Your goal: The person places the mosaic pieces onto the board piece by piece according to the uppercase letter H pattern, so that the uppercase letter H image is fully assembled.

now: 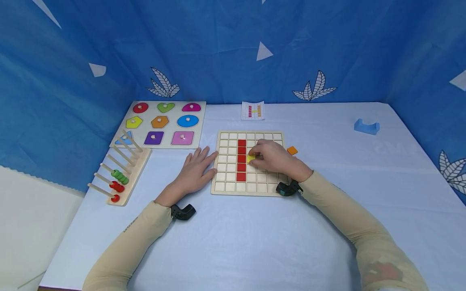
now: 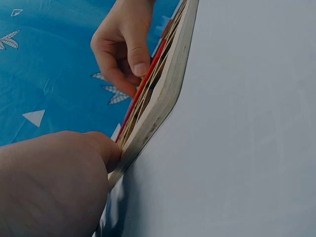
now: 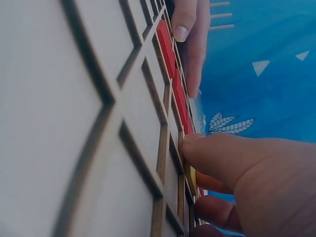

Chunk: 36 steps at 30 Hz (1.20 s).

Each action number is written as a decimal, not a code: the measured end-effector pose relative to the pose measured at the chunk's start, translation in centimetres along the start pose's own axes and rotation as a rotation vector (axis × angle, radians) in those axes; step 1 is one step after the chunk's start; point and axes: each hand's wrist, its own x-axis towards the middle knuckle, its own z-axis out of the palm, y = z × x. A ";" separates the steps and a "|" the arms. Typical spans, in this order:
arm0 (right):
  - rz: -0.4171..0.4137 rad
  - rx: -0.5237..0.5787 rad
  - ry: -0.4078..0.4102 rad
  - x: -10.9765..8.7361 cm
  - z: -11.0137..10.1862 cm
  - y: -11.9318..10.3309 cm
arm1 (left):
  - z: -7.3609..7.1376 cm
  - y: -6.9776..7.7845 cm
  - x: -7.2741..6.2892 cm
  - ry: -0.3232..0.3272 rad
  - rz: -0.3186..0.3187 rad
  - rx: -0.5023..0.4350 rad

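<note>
A wooden grid board (image 1: 230, 187) lies flat on the table, with a column of several red square tiles (image 1: 242, 159) in its cells. With thumb and fingertips, my right hand (image 1: 274, 157) pinches a yellow square tile (image 1: 250, 158) at a cell just right of the middle red tile. The right wrist view shows the yellow tile (image 3: 193, 178) low against the grid, partly covered by the fingers. Fingers spread, my left hand (image 1: 194, 171) rests on the table and touches the board's left edge. An orange tile (image 1: 292, 150) lies beyond the board's right edge, beside my right hand.
Behind the board is a small printed pattern card (image 1: 253, 117). To the left are a knobbed shape puzzle (image 1: 200, 140) and a wooden peg rack (image 1: 137, 176) with red and green beads, its pegs leaning up. A blue cradle-shaped block (image 1: 366, 127) stands far right.
</note>
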 end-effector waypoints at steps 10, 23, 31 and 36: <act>-0.001 0.008 0.005 0.1 -0.1 0.1 | 0.0 -0.1 0.1 0.005 -0.001 0.004; 0.008 0.029 -0.004 0.0 -0.2 0.3 | 0.0 0.0 0.1 0.006 0.001 -0.005; 0.008 0.040 -0.011 -0.2 -0.4 0.3 | 0.1 0.0 0.0 0.005 -0.003 0.003; -0.004 0.044 -0.017 -0.3 -0.5 0.3 | 0.1 0.0 0.0 0.009 0.001 0.004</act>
